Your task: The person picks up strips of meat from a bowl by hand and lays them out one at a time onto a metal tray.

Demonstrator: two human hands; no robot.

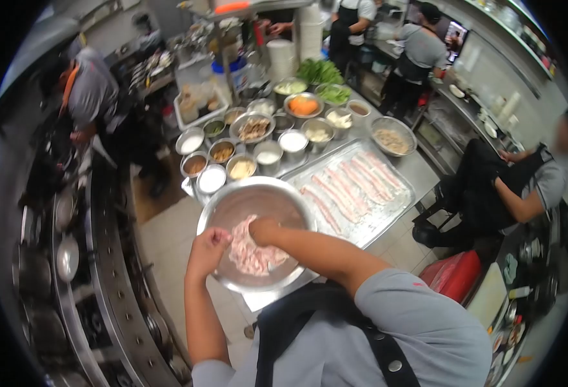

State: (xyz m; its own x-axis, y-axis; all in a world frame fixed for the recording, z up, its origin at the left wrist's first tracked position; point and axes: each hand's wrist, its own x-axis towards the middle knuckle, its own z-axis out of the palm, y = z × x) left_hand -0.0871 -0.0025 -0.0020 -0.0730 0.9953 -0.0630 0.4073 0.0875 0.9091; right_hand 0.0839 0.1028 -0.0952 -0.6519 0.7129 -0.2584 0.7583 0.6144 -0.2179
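Note:
A large steel mixing bowl point(218, 205) stands in front of me with a heap of pale pink raw meat strips point(248, 255) in it. My right hand point(266, 231) reaches down into the bowl, its fingers closed around part of the heap and partly hidden by it. At the bowl's left rim is my left hand point(211, 246), with thumb and fingertips pinched together; whatever may be between them is too small to name. Right of the bowl, a metal sheet tray point(400, 193) carries several long strips of pink and white meat laid side by side.
Several small steel containers, including one of white powder point(211, 178), crowd the table behind the bowl. A bowl of orange food point(303, 104) and leafy greens point(319, 72) sit farther back. A stove point(113, 284) runs along the left. A person point(509, 177) sits at right; other people stand farther off.

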